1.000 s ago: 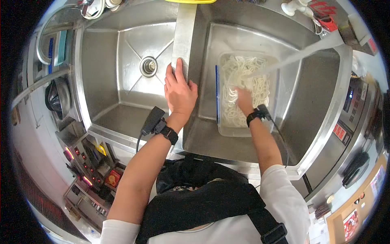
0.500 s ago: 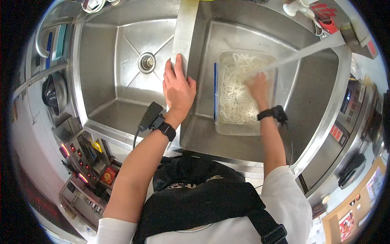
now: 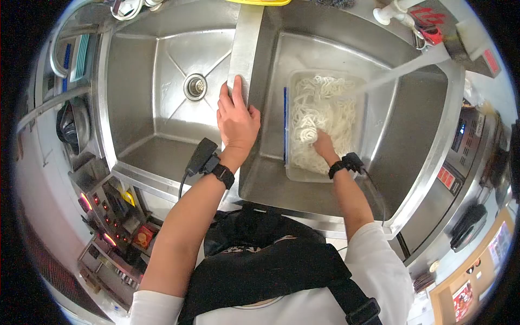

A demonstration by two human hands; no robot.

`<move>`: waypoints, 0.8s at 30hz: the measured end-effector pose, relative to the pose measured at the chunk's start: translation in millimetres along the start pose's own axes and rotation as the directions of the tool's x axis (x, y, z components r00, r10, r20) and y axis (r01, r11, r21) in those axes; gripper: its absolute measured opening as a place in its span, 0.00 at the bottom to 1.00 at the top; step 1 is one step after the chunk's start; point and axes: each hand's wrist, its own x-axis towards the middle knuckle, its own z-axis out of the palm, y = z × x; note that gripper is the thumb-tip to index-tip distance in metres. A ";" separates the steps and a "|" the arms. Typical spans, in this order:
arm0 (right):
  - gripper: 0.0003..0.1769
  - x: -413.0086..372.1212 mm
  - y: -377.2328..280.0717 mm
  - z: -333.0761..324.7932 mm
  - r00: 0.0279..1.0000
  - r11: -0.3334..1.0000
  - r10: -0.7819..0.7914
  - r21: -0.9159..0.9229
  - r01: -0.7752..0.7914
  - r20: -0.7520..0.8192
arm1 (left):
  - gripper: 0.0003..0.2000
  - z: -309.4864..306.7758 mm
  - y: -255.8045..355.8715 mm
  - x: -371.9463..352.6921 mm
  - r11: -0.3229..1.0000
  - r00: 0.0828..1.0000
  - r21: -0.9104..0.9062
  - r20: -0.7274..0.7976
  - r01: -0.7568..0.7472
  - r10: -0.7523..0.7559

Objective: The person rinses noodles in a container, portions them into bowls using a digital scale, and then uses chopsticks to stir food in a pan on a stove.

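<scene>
In the right sink basin a clear plastic tub (image 3: 309,175) holds a mass of white noodles (image 3: 325,103). My right hand (image 3: 325,146) reaches down into them near the tub's lower middle, beside a coiled clump. Its fingertips are buried among the strands, so I cannot see how far they are closed. My left hand (image 3: 238,124) rests on the steel divider (image 3: 248,43) between the basins, fingers stretched out and holding nothing. A pale slanting streak (image 3: 401,73), a spout or running water, reaches over the tub from the upper right.
The left basin (image 3: 173,54) has a round drain (image 3: 195,86). A blue strip (image 3: 285,124) stands along the tub's left side. White pipe fittings (image 3: 387,13) and red-handled scissors (image 3: 431,35) are at the upper right. A yellow object (image 3: 260,1) sits at the top edge.
My right hand has moved down and left within the tub, and its fingers have sunk into the noodles. The noodles have shifted into a coiled clump. My left hand stays on the divider.
</scene>
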 end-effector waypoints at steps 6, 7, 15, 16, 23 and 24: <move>0.25 -25.1 -67.6 -118.7 0.988 0.990 -0.139 -0.021 0.138 -0.062 | 0.33 -1.3 2.3 0.9 1.000 1.000 -0.024 -0.020 0.009 -0.010; 0.20 -34.6 -86.6 -154.4 0.974 0.978 -0.170 -0.147 0.149 -0.147 | 0.33 -2.4 2.8 0.0 1.000 1.000 -0.011 -0.018 0.011 -0.011; 0.12 4.4 -156.0 -375.3 0.743 0.654 0.244 0.671 0.349 -0.624 | 0.35 -13.4 -0.3 -4.9 0.997 1.000 -0.077 -0.016 0.012 -0.013; 0.11 8.9 -158.6 -387.4 0.792 0.578 0.318 0.768 0.274 -0.522 | 0.35 -15.5 0.3 -4.4 0.990 1.000 -0.142 -0.012 0.020 -0.022; 0.08 36.7 -153.2 -440.0 0.901 0.142 0.050 0.896 0.422 -0.432 | 0.20 -31.6 30.6 -62.1 0.830 0.972 -0.530 0.043 -0.172 0.229; 0.08 42.0 -150.6 -424.2 0.862 0.236 0.040 0.843 0.484 -0.506 | 0.17 -3.6 29.6 -92.3 0.803 0.958 -0.573 0.105 -0.161 0.267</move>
